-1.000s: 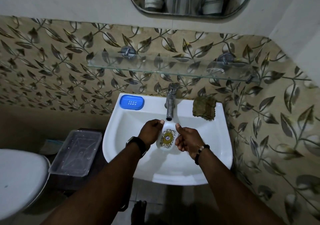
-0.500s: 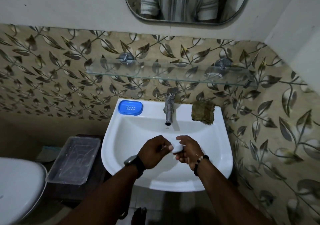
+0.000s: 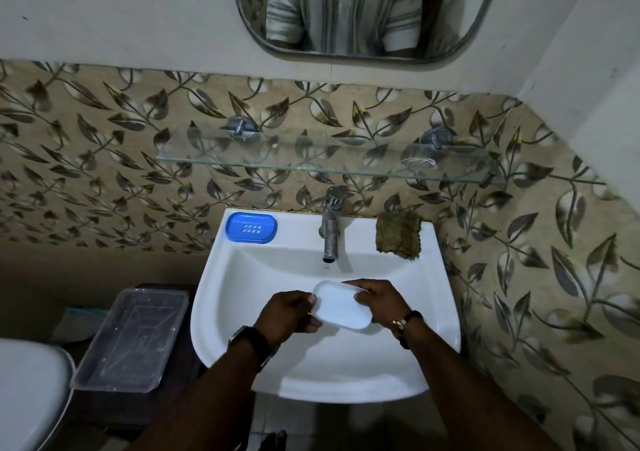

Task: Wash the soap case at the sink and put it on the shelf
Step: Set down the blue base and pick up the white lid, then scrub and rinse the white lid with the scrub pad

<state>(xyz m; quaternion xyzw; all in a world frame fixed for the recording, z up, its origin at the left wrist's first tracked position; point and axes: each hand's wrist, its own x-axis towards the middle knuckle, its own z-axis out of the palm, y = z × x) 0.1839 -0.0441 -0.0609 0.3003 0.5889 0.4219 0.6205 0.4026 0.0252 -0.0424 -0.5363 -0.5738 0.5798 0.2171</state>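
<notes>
A white oval soap case part [image 3: 341, 306] is held flat over the basin of the white sink [image 3: 242, 277], its plain hollow side facing up. My left hand [image 3: 291, 315] grips its left end and my right hand [image 3: 377, 300] grips its right end. The blue soap case tray [image 3: 251, 227] lies on the sink's back left corner. A steel tap [image 3: 330, 223] stands at the back middle; no water is visible from it. The glass shelf [image 3: 311, 159] runs along the tiled wall above the tap, with nothing on it.
A green-brown cloth [image 3: 399, 234] lies on the sink's back right corner. A clear plastic box [image 3: 133, 338] sits on a low stand left of the sink, beside a white toilet [image 3: 27, 391]. A mirror [image 3: 346, 10] hangs above the shelf. The right wall is close.
The white piece was upright under the tap with its patterned side showing. Both hands lowered it into the basin and turned it flat, plain side up. The view tilted upward.
</notes>
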